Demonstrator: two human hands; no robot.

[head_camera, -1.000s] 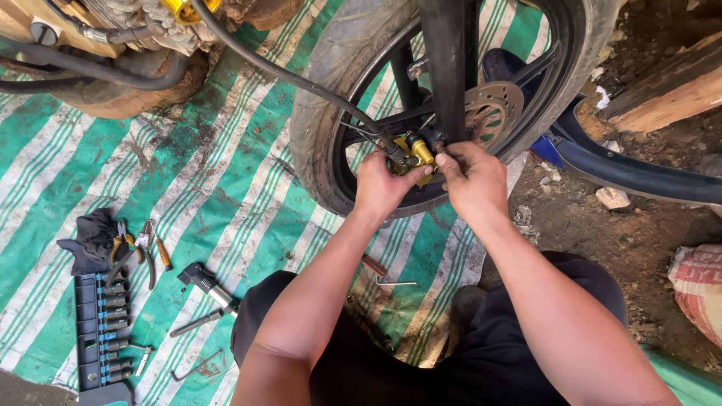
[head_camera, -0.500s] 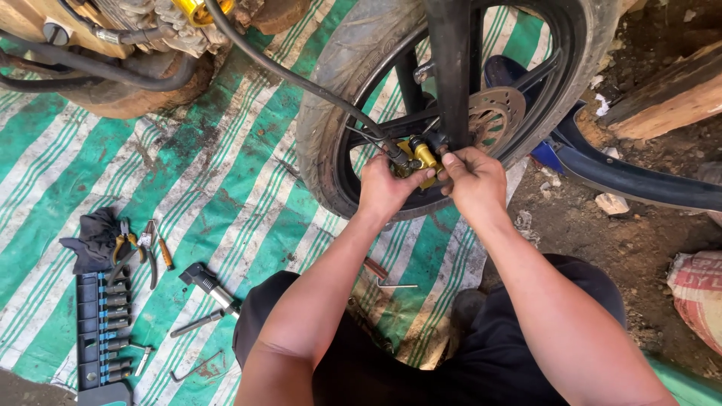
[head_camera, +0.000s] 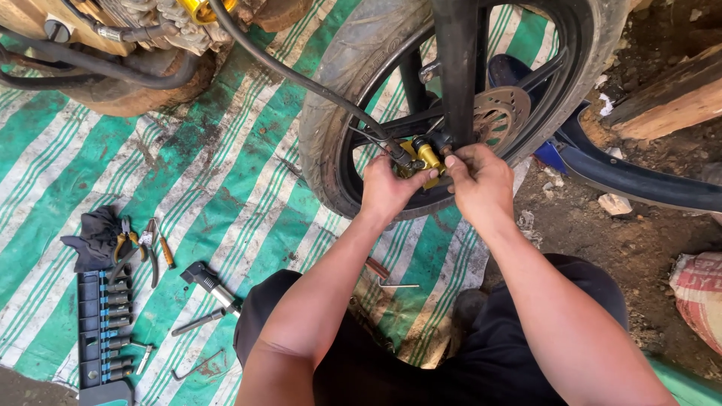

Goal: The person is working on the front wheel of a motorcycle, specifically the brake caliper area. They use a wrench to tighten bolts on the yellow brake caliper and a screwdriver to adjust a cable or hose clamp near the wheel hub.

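I have both hands up at the gold brake caliper (head_camera: 421,156), which sits low on the black fork leg (head_camera: 457,68) of the motorcycle wheel (head_camera: 338,90). My left hand (head_camera: 387,188) is wrapped against the caliper from the near-left side, its fingers (head_camera: 397,167) curled in on the caliper body and touching it. My right hand (head_camera: 481,180) comes in from the other side, its fingers (head_camera: 453,162) pinched together on a small part at the caliper's right edge; what exactly is between them I cannot tell, since the knuckles hide it.

Just beyond my right fingers is the drilled brake disc (head_camera: 500,113), close to the caliper. A black hose (head_camera: 301,75) runs from the upper left down to the caliper, ending just beside my left fingers. The tyre curves round below and to the left of both hands.

Everything rests on a green and white striped tarp (head_camera: 188,165) spread on the ground. Well away from my left fingers, toward the near-left, lie a socket rail (head_camera: 105,323), orange-handled pliers (head_camera: 124,244), a dark rag (head_camera: 94,233) and a ratchet handle (head_camera: 207,282). A thin metal key (head_camera: 398,285) lies on the tarp below my left wrist. Off past my right fingers, on bare dirt, a black mudguard (head_camera: 639,180) curves away, with a wooden plank (head_camera: 669,101) beyond it.
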